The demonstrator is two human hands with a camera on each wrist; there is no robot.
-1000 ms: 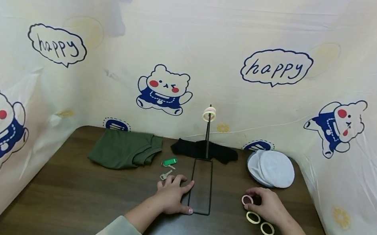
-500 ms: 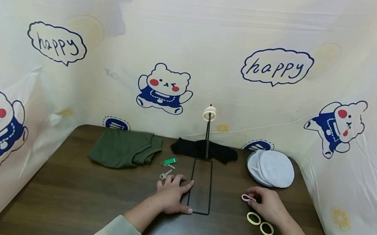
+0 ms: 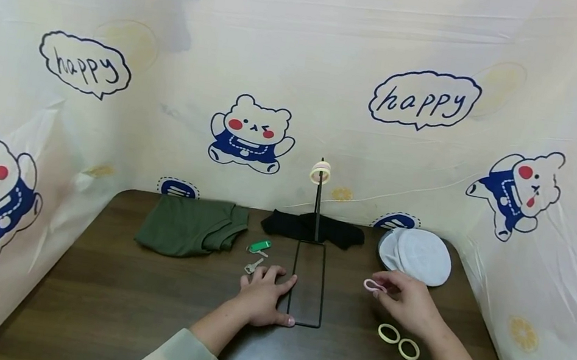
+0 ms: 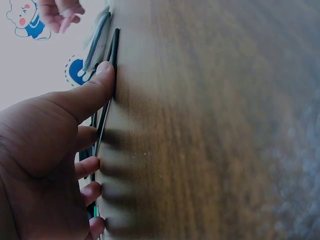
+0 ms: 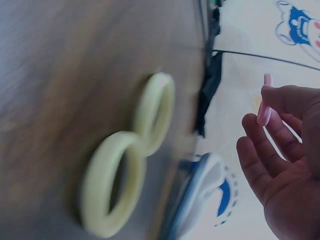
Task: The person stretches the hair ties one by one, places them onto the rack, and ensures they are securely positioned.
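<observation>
In the head view, my left hand [image 3: 263, 299] lies on the wooden table with its fingers spread. Its thumb and index fingertip touch the left side of a black wire stand's rectangular base [image 3: 324, 296]. Pale rings [image 3: 320, 172] hang near the top of the stand's upright rod [image 3: 317, 215]. Thumb and fingers of my right hand [image 3: 412, 305] pinch a small pink ring [image 3: 368, 288], raised off the table in the right wrist view. Below that hand, two pale yellow rings, one nearer [image 5: 95, 195] and one farther [image 5: 141, 117], lie side by side on the table.
Folded green cloth [image 3: 189, 231] lies at the back left. A green-tagged key [image 3: 259, 247] and a loose key [image 3: 253, 266] are left of the base. Black cloth [image 3: 284, 225] sits behind it. A dish with white round pads [image 3: 424, 257] stands at the back right.
My right hand has lifted the pink ring from beside the yellow rings and moved it slightly up and left. The left hand stays on the stand's base.
</observation>
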